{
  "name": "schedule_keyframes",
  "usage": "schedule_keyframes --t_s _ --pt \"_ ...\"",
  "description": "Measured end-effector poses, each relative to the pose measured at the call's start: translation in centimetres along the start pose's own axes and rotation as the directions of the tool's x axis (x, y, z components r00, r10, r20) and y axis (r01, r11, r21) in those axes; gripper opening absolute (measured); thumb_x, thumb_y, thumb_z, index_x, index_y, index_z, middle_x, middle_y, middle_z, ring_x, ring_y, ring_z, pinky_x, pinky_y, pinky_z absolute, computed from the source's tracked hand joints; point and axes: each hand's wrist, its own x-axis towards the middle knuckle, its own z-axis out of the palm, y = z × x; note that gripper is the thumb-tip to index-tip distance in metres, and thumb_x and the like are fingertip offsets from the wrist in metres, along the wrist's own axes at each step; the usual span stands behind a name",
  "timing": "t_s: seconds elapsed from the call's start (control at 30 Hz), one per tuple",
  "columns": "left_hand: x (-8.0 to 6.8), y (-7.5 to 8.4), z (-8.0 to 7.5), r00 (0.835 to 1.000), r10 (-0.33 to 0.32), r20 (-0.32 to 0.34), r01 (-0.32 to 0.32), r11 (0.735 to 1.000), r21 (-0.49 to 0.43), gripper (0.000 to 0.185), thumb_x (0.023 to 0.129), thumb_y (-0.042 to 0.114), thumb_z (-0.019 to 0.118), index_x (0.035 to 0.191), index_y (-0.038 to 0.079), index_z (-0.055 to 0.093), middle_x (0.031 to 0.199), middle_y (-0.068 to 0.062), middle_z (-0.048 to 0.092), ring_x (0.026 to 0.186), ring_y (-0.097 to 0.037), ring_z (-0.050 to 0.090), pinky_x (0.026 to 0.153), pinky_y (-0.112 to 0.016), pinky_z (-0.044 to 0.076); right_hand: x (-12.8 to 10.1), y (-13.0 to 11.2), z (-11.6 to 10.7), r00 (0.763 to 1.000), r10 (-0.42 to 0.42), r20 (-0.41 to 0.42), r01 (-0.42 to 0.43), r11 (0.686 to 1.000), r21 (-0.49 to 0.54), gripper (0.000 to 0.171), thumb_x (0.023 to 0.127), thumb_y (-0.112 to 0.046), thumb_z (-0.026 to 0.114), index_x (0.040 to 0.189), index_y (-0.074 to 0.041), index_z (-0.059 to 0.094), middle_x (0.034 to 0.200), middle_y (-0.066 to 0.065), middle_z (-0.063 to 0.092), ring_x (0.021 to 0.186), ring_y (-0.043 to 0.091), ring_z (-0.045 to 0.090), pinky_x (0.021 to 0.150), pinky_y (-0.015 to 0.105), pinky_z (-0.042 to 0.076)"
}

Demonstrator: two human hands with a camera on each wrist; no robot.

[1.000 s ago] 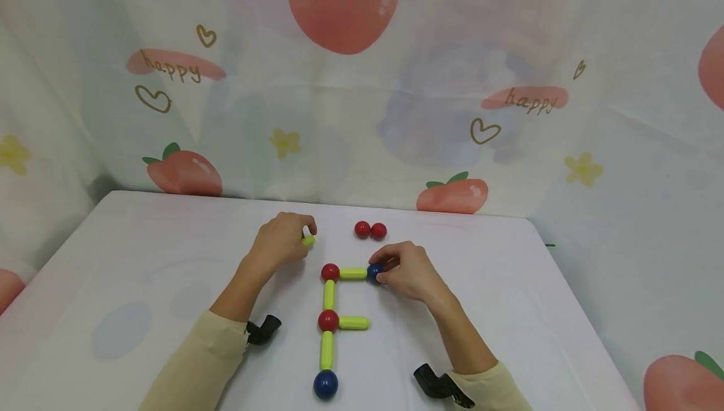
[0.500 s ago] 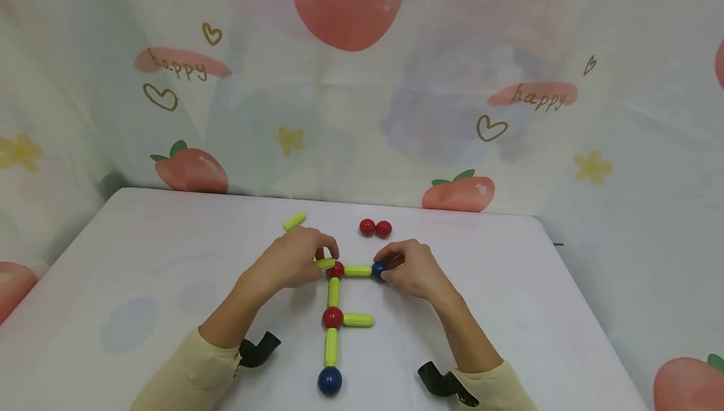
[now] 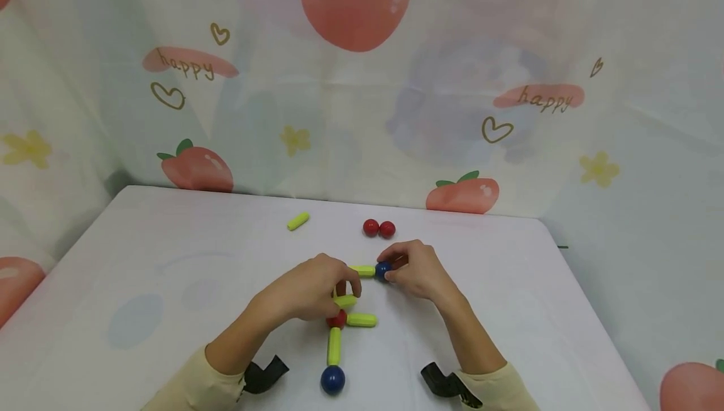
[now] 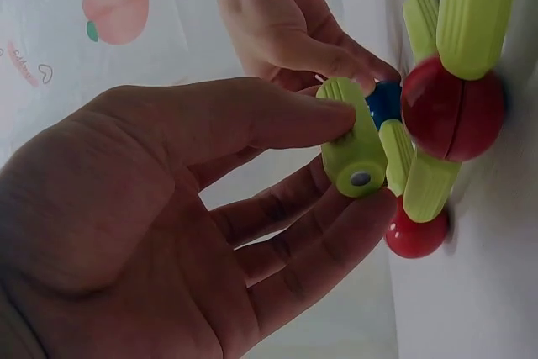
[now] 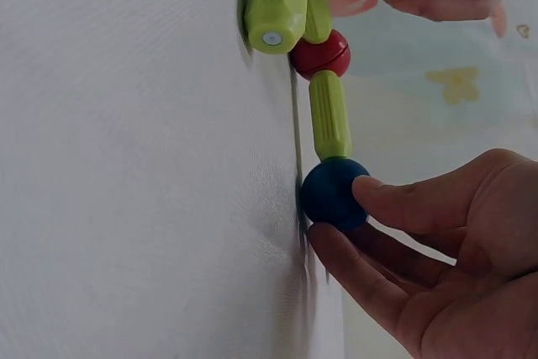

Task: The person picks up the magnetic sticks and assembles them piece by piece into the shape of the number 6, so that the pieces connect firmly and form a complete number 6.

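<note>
We see two bare hands, the left hand (image 3: 308,290) and the right hand (image 3: 415,271), each coming out of a long sleeve. The left sleeve (image 3: 198,389) and the right sleeve (image 3: 498,389) are a pale cream yellow, soft and plain, with no print, and each ends in a cuff at the wrist. Under each wrist we find a small black camera mount: the left mount (image 3: 266,373) is bent like an elbow pipe, and the right mount (image 3: 444,384) has the same bent shape. We see no rings.
</note>
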Motion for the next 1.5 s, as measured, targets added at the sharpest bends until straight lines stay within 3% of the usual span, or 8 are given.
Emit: schedule_keyframes --t_s 0.37,1.03,1.2,1.5 --pt "-0.2 0.4 0.4 0.99 0.135 0.046 -0.136 0.991 0.015 0.027 0.081 0.001 0.083 0.102 0.018 0.078 0.082 0.005 0.068 0.078 -0.007 0.059 0.071 -0.022 0.051 0.1 0.1 0.0 1.0 -0.003 -0.002 0.003 1.0 0.008 0.023 0.087 -0.001 0.078 0.105 -0.015 0.08 0.1 0.003 0.074 0.093 0.019 0.066 0.082 0.036 0.057" --pt "0.2 1.6 3.1 0.962 0.206 0.182 -0.214 0.976 0.028 0.025 0.086 0.004 0.08 0.104 0.021 0.079 0.077 0.009 0.061 0.07 -0.002 0.051 0.065 -0.016 0.046 0.1 -0.1 0.1 1.0 0.014 -0.004 -0.014 1.0 0.003 0.022 0.088 -0.002 0.078 0.106 -0.014 0.08 0.102 0.003 0.074 0.095 0.02 0.066 0.083 0.036 0.058" --pt "0.3 1.8 3.6 0.948 0.226 0.223 -0.235 0.972 0.018 0.024 0.087 0.005 0.08 0.105 0.021 0.079 0.077 0.011 0.061 0.07 -0.001 0.052 0.067 -0.015 0.047 0.1 -0.1 0.1 1.0 0.016 -0.003 -0.016 1.0 -0.001 0.022 0.088 -0.002 0.078 0.106 -0.014 0.08 0.102 0.003 0.074 0.095 0.02 0.066 0.083 0.036 0.059" --pt "0.3 2.1 4.3 0.915 0.311 0.258 -0.333 0.942 0.046 0.024 0.087 0.004 0.078 0.103 0.022 0.077 0.074 0.015 0.061 0.067 0.004 0.054 0.066 -0.013 0.047 0.1 -0.2 0.0 1.0 0.014 -0.003 -0.014 1.0 -0.001 0.022 0.087 -0.001 0.078 0.104 -0.015 0.08 0.1 0.002 0.075 0.094 0.019 0.067 0.082 0.036 0.058"
